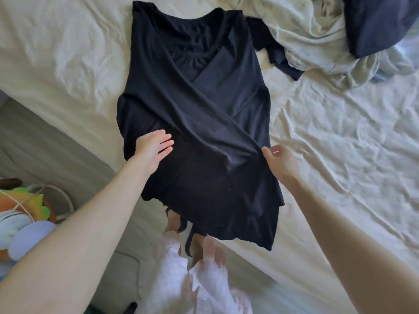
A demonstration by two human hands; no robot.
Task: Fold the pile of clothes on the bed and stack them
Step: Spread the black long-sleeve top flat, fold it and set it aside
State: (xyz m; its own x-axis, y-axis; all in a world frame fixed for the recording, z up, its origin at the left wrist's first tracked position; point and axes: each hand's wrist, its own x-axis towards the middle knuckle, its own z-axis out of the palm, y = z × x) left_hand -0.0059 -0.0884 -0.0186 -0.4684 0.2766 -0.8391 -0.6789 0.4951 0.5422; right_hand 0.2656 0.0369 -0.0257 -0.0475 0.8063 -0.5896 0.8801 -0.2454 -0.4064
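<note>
Clothes are what this job is about, and one piece, a black top [195, 123], lies spread out flat on the bed [340, 155] so it can be folded. The left hand [150, 152] rests flat on the left side of the top, fingers straight and a little apart. I think it presses the cloth down so it does not slide. The right hand [280, 163] is at the right edge of the top, with the thumb and fingers curled at the place where one flap crosses over. It looks like it pinches that edge, but the picture is blurry there, so I cannot tell for sure. The two hands are well apart, one on each side of the top.

The bottom of the top hangs a bit over the bed edge, near the person's legs. The flaps cross over the front, so the sides seem partly folded in already.

Farther up the bed, to the right, a pile [322, 41] of pale and dark clothes waits, still crumpled. Bright toys [25, 214] sit on the floor at the left.
</note>
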